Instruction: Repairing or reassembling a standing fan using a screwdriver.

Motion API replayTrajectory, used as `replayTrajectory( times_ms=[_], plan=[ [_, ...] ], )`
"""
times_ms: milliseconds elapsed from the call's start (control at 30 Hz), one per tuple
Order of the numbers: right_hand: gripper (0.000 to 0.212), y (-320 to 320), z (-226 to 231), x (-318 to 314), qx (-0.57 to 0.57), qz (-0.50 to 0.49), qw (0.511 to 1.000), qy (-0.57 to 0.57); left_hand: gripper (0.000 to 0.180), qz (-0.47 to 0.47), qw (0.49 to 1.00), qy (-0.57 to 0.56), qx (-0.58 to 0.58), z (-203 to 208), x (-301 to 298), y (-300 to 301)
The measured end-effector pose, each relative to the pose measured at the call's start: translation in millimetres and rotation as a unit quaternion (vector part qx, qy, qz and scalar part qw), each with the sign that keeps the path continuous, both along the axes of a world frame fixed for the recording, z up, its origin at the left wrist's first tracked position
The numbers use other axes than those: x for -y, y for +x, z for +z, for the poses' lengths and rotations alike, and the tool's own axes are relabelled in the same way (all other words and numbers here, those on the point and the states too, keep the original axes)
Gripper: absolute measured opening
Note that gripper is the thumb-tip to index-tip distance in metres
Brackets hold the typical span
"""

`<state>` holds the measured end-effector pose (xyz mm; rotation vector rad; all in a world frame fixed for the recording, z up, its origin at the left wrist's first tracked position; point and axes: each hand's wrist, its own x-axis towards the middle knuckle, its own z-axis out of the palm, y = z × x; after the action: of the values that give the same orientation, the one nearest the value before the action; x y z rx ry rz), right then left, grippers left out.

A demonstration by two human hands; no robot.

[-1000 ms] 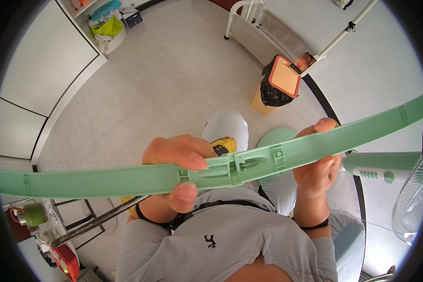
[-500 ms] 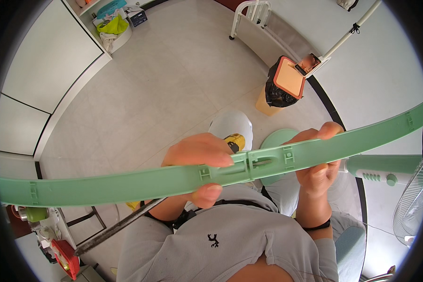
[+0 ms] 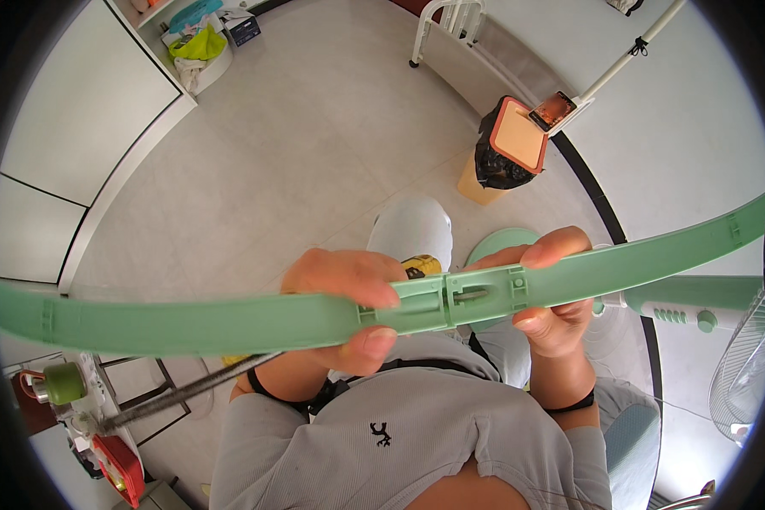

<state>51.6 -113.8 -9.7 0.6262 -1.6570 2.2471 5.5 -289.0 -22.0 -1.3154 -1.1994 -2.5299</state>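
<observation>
A long, curved light-green plastic ring [image 3: 204, 325], like a fan's guard ring, spans the view in front of my chest. Its two ends meet at a joint with a slot and small clips. Just left of the joint, my left hand [image 3: 344, 276] pinches the ring between fingers and thumb. This hand also holds a screwdriver [image 3: 187, 393]; its dark metal shaft slants to the lower left, and a yellow-and-black part shows behind the fingers. My right hand [image 3: 561, 293] grips the ring right of the joint, thumb below and fingers above.
At right stand a green fan body [image 3: 697, 302] and its wire grille [image 3: 744, 374], with a round green base [image 3: 506, 240] below. A lidded bin [image 3: 518, 140] is ahead, beside a pole holding a phone [image 3: 552, 111]. White cabinets [image 3: 93, 110] line the left; a green bottle [image 3: 64, 382] sits lower left.
The ring's left part has swung upward, blurred by motion. The screwdriver's tip has moved left and up. My right hand sits slightly nearer the joint, still gripping.
</observation>
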Motion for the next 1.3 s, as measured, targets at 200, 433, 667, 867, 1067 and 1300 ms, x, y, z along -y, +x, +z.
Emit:
replayTrajectory(
  times_ms=[200, 433, 667, 867, 1067, 1300],
  plan=[
    [0.035, -2.7, -2.4, 3.5, -0.009, 0.004, 1.0, 0.01, 0.017, -0.001, 0.997, 0.0, -0.079, -4.4, -1.5, -6.1],
    [0.032, 2.4, -6.5, 0.4, 0.008, 0.043, 0.997, -0.07, 0.017, 0.028, 0.996, -0.074, -0.041, -3.0, 3.9, -3.4],
    [0.033, -4.5, -3.4, -1.6, -0.04, 0.031, 0.998, -0.027, 0.017, 0.071, 0.992, -0.087, 0.066, 7.4, 5.8, -2.8],
    [0.032, -4.5, -4.2, 1.9, -0.064, -0.014, 0.998, 0.024, 0.026, 0.191, 0.921, -0.195, 0.279, 24.7, 3.5, 7.8],
    [0.031, -7.1, -13.9, -3.6, -0.035, 0.005, 0.999, 0.025, 0.032, 0.09, 0.906, -0.23, 0.343, 22.1, 6.5, 6.8],
    [0.029, -5.4, -18.1, 3.5, -0.055, -0.031, 0.998, 0.013, 0.035, 0.044, 0.919, -0.201, 0.336, 9.5, 0.4, 5.4]
  ],
)
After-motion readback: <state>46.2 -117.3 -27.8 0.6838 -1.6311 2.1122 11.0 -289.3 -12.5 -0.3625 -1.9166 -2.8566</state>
